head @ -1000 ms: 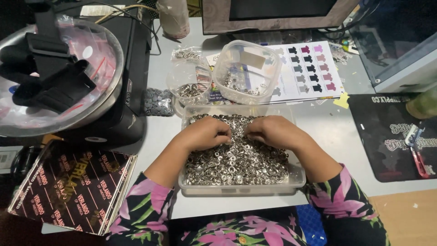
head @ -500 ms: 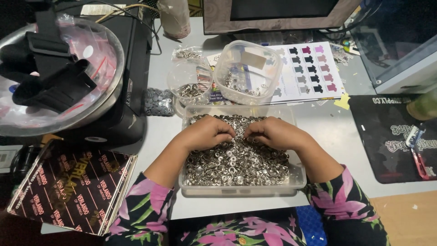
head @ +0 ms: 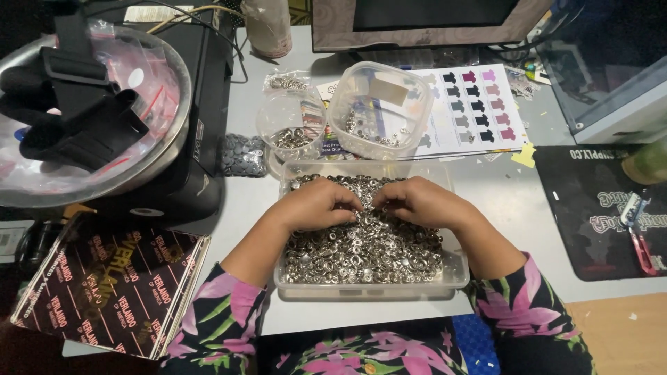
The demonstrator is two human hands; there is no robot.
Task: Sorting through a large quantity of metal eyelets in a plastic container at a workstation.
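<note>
1. Your left hand (head: 316,205) and your right hand (head: 420,203) are both in the tub (head: 453,272), on top of the rings (head: 361,246).
2. The rings are small, shiny and silver. They fill the tub almost to the top.
3. Your hands are side by side, with the fingertips close together over the middle of the pile.
4. Your left fingers curl down into the rings. I cannot tell if they pinch one.
5. Your right fingers curl down too. I cannot tell if they hold a ring, because the fingertips are hidden.
6. The tub is clear and sits on the grey table (head: 521,208), right in front of you.
7. Just behind the tub is a clear box (head: 379,111), tipped up a bit, with a few rings in it.
8. Left of that box is a round cup (head: 290,125) with some rings at the bottom.
9. A small bag (head: 286,82) of rings lies behind the cup.
10. A pile of dark buttons (head: 242,154) lies left of the cup.
11. A paper (head: 479,107) with little coloured shirts lies right of the box.
12. A big bowl (head: 174,104) with black stuff sits far left, on a black machine (head: 201,173).
13. A dark mat (head: 590,208) lies far right, with red pliers (head: 643,236) on it.
14. A dark printed box (head: 104,292) lies by your left arm.
</note>
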